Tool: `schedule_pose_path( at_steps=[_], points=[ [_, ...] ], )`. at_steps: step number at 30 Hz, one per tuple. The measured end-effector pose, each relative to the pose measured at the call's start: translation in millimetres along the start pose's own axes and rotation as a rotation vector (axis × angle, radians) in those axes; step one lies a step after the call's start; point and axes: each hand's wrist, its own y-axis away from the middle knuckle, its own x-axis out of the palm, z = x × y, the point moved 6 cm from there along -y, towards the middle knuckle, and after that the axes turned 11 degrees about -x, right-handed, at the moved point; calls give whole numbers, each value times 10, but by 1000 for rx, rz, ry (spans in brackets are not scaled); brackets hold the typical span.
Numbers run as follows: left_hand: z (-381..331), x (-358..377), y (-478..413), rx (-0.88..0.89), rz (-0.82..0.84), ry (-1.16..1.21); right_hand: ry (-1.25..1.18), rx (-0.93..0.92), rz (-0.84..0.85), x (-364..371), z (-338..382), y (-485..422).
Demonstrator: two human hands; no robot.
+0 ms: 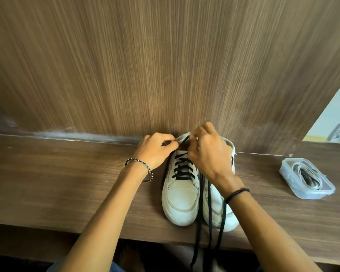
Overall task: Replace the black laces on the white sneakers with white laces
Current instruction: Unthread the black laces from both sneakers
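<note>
2 white sneakers stand side by side on a brown wooden ledge (67, 183), toes toward the near edge and heels against the wood-grain panel (165, 65) behind. The left sneaker (180, 197) is off-white leather with stitched panels, a thick pale sole and a slightly grubby toe. The black laces (183, 169) run through its eyelets in flat crossing rows up the tongue. The right sneaker (216, 211) is largely covered by the forearm; only its toe and far collar show. Loose black lace ends (209, 222) trail between the 2 shoes, over the near edge of the ledge and down out of view.

The left hand (155, 149) pinches the top edge of the left sneaker between thumb and forefinger. The right hand (208, 152), just beside it, has its fingers curled on a black strand rising from the top eyelets. A beaded bracelet (139, 165) sits on the left wrist, a black band (237, 193) on the right.

Well to the right lies a clear plastic container (306, 193) holding coiled laces (307, 176), pale with some dark among them
</note>
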Motion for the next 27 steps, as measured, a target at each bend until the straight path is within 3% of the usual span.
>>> schedule_pose_path(
  at_steps=[3, 6, 9, 11, 14, 19, 22, 27],
  points=[
    [9, 5, -5, 1, 4, 1, -129, 285, -164, -188, -297, -13],
    [13, 19, -11, 4, 31, 44, -440, 495, -314, -231, -536, 54],
    [9, 15, -3, 18, 41, 52, -971, 615, -264, -64, -514, 59],
    [2, 9, 6, 22, 47, 51, -1164, 607, -154, 9, -422, 26],
    [22, 19, -1, 15, 64, 53, -989, 455, -10, 7, -311, 14],
    [87, 35, -44, -49, 130, 208, -430, -23, 227, 88, -91, 14],
    [99, 45, -27, -130, 224, 396, -221, -72, 327, 189, -74, 19],
    [121, 53, -44, -168, 233, 395, -250, -30, 213, 164, -81, -6]
  ],
)
